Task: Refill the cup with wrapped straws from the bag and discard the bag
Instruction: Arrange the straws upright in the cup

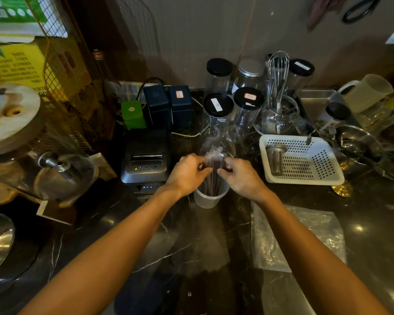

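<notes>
A pale cup [208,198] stands on the dark marble counter [146,235] in the middle of the view. A bundle of dark wrapped straws [214,176] stands upright in it, their clear wrapper tops blurred above my fingers. My left hand [188,172] grips the bundle from the left and my right hand [241,176] grips it from the right, both just above the cup's rim. The clear plastic bag [305,237] lies flat on the counter, partly under my right forearm.
A black receipt printer [146,162] sits just left of the cup. A white perforated basket [303,160] holding a metal strainer is at the right. Several clear jars [246,110] and a whisk [278,71] stand behind. A glass dispenser [43,169] is at the left.
</notes>
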`<state>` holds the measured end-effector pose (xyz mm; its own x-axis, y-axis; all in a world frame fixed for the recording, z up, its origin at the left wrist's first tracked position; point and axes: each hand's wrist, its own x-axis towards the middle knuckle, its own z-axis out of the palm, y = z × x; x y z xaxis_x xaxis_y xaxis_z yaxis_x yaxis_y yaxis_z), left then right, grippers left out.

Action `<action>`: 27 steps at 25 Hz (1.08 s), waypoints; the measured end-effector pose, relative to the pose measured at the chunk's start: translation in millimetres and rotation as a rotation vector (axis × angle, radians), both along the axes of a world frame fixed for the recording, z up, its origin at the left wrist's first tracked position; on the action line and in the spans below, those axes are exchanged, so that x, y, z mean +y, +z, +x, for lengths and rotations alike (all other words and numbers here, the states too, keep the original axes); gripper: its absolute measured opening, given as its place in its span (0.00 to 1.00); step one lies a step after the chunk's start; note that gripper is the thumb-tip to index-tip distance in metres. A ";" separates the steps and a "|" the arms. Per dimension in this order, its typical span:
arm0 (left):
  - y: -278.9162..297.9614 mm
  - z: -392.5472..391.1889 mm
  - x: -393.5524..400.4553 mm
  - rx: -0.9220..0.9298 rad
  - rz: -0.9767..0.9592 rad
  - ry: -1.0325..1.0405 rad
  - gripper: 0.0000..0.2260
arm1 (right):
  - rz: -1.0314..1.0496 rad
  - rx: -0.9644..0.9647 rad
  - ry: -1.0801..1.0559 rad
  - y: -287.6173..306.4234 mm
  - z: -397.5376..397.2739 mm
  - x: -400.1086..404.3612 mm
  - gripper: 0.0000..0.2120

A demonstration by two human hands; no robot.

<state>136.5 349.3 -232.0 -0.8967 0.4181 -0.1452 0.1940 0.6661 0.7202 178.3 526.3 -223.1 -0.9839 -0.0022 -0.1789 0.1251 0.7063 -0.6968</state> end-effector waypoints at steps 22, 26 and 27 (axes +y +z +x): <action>-11.3 -0.2 -8.5 -0.045 0.276 0.220 0.16 | 0.118 0.046 -0.082 0.7 0.0 7.3 0.14; -9.2 4.9 -6.8 -0.041 0.282 0.200 0.15 | 0.132 0.046 -0.072 -3.0 -1.3 6.9 0.13; -9.2 5.4 -6.2 -0.039 0.283 0.205 0.16 | 0.117 0.047 -0.073 -4.2 -1.3 6.8 0.13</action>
<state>141.9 343.0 -241.2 -0.9621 0.2590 -0.0852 0.0455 0.4608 0.8863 177.0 533.1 -227.3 -0.9879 0.0879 -0.1279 0.1486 0.7732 -0.6165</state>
